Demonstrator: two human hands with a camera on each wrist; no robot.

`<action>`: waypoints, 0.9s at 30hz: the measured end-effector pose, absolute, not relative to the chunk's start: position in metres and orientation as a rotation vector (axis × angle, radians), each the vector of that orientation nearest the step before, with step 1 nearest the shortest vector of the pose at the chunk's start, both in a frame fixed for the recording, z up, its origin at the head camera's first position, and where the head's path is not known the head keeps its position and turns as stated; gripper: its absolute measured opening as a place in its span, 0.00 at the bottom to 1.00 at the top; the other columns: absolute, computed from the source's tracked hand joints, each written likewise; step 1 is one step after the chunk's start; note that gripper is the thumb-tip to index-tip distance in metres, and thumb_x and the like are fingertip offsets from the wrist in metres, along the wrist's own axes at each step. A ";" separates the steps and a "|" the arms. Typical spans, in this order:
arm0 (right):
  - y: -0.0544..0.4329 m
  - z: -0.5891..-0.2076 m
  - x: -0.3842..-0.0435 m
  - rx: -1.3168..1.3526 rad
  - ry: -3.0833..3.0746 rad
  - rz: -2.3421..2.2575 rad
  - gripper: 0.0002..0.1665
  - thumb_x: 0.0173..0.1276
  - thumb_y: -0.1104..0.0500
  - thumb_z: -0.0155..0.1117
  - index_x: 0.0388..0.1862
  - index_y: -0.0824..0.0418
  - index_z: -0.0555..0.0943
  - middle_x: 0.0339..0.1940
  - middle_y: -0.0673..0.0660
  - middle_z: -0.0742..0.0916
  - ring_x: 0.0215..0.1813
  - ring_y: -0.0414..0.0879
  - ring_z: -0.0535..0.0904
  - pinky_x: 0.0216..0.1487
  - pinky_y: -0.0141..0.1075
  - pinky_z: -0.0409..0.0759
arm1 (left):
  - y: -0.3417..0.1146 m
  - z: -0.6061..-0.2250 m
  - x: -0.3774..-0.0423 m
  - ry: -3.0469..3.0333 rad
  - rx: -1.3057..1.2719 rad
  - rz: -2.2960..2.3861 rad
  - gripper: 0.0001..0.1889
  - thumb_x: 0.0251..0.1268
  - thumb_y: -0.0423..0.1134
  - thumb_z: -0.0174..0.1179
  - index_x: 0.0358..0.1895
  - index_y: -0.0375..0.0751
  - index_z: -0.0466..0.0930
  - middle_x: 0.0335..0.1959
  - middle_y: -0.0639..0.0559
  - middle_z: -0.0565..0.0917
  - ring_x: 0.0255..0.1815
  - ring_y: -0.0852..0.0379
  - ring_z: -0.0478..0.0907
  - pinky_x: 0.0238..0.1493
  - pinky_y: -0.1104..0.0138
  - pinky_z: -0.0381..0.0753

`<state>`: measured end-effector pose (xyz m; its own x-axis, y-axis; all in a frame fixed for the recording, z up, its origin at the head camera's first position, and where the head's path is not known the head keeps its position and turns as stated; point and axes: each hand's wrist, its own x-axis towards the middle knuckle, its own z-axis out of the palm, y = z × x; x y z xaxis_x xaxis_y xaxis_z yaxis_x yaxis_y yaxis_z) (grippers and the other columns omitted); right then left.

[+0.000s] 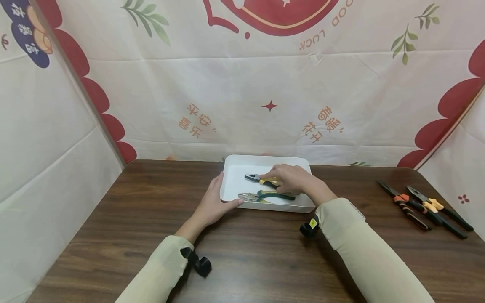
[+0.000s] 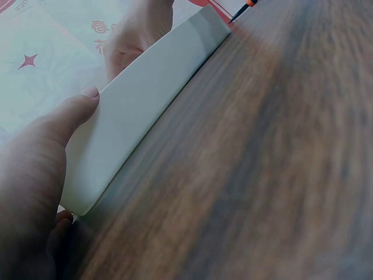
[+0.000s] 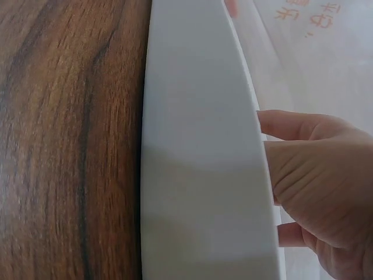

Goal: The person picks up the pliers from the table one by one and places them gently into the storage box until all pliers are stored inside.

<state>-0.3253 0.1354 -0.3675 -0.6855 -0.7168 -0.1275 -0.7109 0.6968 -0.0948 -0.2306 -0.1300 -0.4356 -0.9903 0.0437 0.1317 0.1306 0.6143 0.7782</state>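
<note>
A shallow white tray (image 1: pixel 280 207) stands near the table's back edge. My left hand (image 1: pixel 214 202) holds its front left corner, thumb at the front wall and fingers along the left side; the thumb also shows against the wall in the left wrist view. Inside the tray, my right hand (image 1: pixel 291 179) grips the yellow-and-black handles of a pair of combination pliers (image 1: pixel 253 177), whose dark head points left. Closer to the front wall lies a second pair of pliers (image 1: pixel 270 194) with green handles and a silver head. In the right wrist view the tray wall (image 3: pixel 204 146) hides the fingertips and both pliers.
At the table's right side lie orange-and-black long-nose pliers (image 1: pixel 407 204) and, beside them, yellow-and-black pliers (image 1: pixel 432 205). The brown wooden table (image 1: pixel 242 261) extends in front of the tray. A printed white cloth (image 1: pixel 235 84) hangs behind it and along both sides.
</note>
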 end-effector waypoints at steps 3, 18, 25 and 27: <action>0.136 -0.368 -0.327 -1.152 2.741 -0.073 0.36 0.67 0.58 0.71 0.72 0.39 0.75 0.64 0.54 0.83 0.56 0.48 0.81 0.47 0.47 0.82 | -0.130 -0.435 -0.231 -2.728 -0.150 -1.333 0.61 0.54 0.60 0.73 0.83 0.41 0.43 0.82 0.42 0.55 0.81 0.43 0.58 0.78 0.47 0.61; 0.131 -0.364 -0.323 -1.168 2.719 -0.043 0.36 0.68 0.63 0.69 0.72 0.41 0.75 0.66 0.55 0.83 0.65 0.52 0.79 0.58 0.55 0.81 | -0.129 -0.436 -0.232 -2.727 -0.160 -1.344 0.61 0.54 0.59 0.73 0.83 0.41 0.43 0.81 0.42 0.55 0.81 0.43 0.58 0.78 0.46 0.61; 0.133 -0.369 -0.324 -1.177 2.705 -0.112 0.32 0.73 0.61 0.63 0.74 0.43 0.73 0.68 0.56 0.82 0.69 0.53 0.77 0.65 0.56 0.78 | -0.129 -0.437 -0.231 -2.721 -0.153 -1.336 0.61 0.54 0.60 0.73 0.83 0.41 0.43 0.81 0.42 0.55 0.81 0.43 0.58 0.78 0.45 0.61; 0.135 -0.369 -0.323 -1.169 2.707 -0.164 0.31 0.73 0.60 0.62 0.73 0.44 0.74 0.68 0.57 0.82 0.69 0.54 0.77 0.66 0.56 0.77 | -0.129 -0.437 -0.231 -2.721 -0.148 -1.338 0.61 0.54 0.60 0.73 0.83 0.41 0.43 0.81 0.42 0.55 0.81 0.43 0.58 0.78 0.45 0.61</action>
